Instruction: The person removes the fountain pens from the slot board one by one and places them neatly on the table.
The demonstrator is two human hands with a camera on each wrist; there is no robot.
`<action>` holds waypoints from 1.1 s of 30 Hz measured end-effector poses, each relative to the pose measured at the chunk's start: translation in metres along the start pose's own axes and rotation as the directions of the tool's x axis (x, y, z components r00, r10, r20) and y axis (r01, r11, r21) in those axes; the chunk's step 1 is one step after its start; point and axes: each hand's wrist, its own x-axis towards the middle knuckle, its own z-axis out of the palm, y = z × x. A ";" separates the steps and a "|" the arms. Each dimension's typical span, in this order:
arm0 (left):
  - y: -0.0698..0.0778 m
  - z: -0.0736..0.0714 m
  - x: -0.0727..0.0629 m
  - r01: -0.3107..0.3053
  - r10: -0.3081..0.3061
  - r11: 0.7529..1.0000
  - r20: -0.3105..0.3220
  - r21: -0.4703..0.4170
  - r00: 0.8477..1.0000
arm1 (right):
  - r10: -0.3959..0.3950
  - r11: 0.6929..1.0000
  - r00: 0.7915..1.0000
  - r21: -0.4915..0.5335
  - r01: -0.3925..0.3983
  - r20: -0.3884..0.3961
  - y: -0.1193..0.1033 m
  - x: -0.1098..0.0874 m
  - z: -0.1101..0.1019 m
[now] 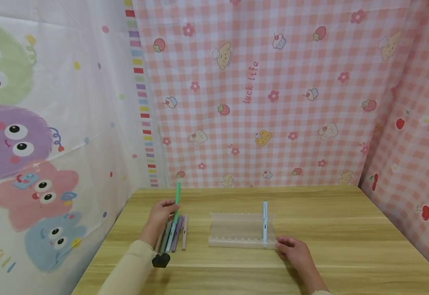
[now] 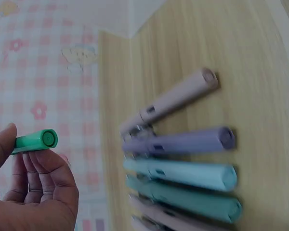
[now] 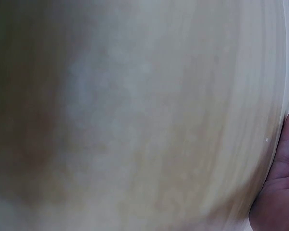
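Note:
My left hand pinches a green pen between thumb and fingers. It holds the pen tilted above a row of pens on the left of the table. In that row lie a pale pink pen, a purple pen, a light blue pen, a teal pen and others. A clear plastic pen holder with notched edges lies flat in the middle. Across its right part lies a blue pen. My right hand grips the holder's lower right corner; its fingertips are partly hidden.
The wooden table stands against a pink checked cloth at the back. A white cloth with cartoon figures hangs at the left, another pink checked cloth at the right.

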 end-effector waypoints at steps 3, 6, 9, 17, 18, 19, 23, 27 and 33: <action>-0.003 -0.011 -0.003 0.012 -0.012 1.000 0.001 0.016 1.000 | 0.004 1.000 1.000 0.002 -0.004 -0.001 0.000 0.000 0.000; -0.007 -0.023 -0.005 0.029 -0.029 0.999 -0.002 0.046 1.000 | 0.007 1.000 1.000 -0.004 -0.007 0.001 -0.001 -0.001 0.001; -0.011 -0.033 -0.003 0.048 -0.047 0.997 -0.017 0.062 0.999 | 0.008 1.000 1.000 -0.011 -0.008 0.001 -0.003 -0.001 0.001; -0.019 -0.058 -0.001 0.080 -0.078 0.996 -0.041 0.051 0.996 | 0.002 1.000 1.000 -0.002 -0.002 -0.008 -0.002 -0.002 0.001; -0.020 -0.061 0.000 0.080 -0.078 0.995 -0.040 0.052 0.996 | 0.000 1.000 1.000 0.000 0.000 -0.009 -0.002 -0.002 0.001; -0.021 -0.064 0.000 0.078 -0.076 0.995 -0.038 0.058 0.996 | -0.002 1.000 1.000 0.001 0.002 -0.009 -0.002 -0.002 0.001; -0.027 -0.079 0.001 0.082 -0.080 0.994 -0.024 0.067 0.996 | -0.001 1.000 1.000 0.002 0.001 -0.008 -0.003 -0.003 0.001; -0.033 -0.093 0.001 0.106 -0.105 0.992 -0.010 0.067 0.994 | 0.005 1.000 1.000 0.000 -0.005 -0.002 -0.003 -0.002 0.000; -0.039 -0.107 -0.002 0.150 -0.150 0.988 0.011 0.026 0.989 | 0.009 1.000 1.000 0.000 -0.009 0.001 -0.002 -0.002 0.000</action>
